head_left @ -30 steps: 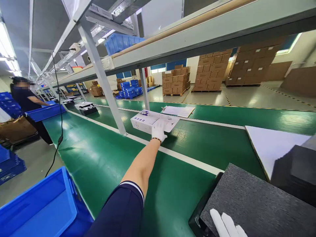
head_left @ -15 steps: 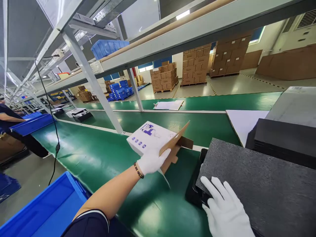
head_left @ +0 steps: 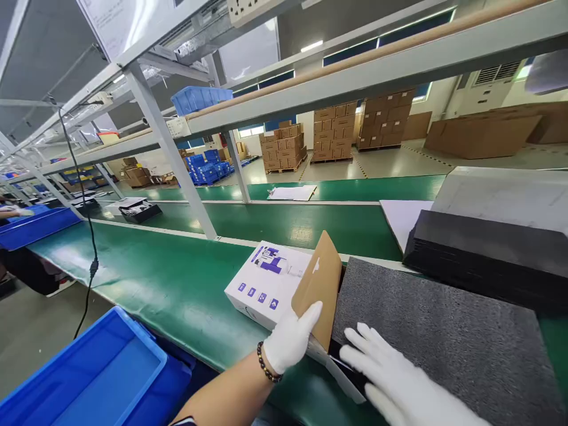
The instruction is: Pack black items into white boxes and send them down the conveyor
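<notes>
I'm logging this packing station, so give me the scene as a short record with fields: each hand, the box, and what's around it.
left hand: gloved left hand grips the brown flap of the white box
right hand: gloved right hand lies open, fingers spread, at the near edge of the grey foam pad
box: white with purple print, lying flat on the green belt, end flap open
nearby: blue bin at lower left; stack of black sheets behind the pad

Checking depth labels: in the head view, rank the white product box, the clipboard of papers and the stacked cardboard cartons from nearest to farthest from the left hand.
1. white product box, under the left hand.
2. clipboard of papers, on the far belt.
3. stacked cardboard cartons, on the floor behind.
</notes>
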{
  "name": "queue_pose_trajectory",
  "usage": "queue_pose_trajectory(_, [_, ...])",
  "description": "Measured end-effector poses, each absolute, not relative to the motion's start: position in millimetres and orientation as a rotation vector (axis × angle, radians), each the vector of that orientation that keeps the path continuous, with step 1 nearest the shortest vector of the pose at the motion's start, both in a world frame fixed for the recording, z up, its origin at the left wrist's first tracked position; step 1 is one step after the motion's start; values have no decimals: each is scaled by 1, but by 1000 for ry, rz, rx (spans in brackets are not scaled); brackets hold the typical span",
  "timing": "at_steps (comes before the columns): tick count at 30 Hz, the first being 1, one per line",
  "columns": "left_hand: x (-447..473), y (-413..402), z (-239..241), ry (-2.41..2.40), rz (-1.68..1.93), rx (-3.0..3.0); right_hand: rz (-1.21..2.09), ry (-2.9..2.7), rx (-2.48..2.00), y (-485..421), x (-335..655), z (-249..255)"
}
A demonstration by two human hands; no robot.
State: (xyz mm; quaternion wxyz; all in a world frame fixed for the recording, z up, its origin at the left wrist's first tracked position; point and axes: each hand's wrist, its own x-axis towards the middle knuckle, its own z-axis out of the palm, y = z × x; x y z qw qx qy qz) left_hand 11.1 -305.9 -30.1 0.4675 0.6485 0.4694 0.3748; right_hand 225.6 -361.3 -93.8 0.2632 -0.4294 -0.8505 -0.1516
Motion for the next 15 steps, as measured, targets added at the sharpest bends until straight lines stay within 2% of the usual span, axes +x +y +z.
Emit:
queue_pose_trajectory(4, [15,-310,-21,1211,846,1653,-436,-2360,-1533,-326,262,-43])
queue_pose_trajectory(7, [17,-311,-20,1188,904,1622,-293,-2478,-1732,-299,261,-34])
queue_pose_trajectory(12, [24,-309,-24,1128,897,1547,-202,-2514,-1507,-286,237,-71])
queue_pose_trajectory(15, [29,-308,-22,1062,883,1590,-132,-2389,-1319,-278,226,-70])
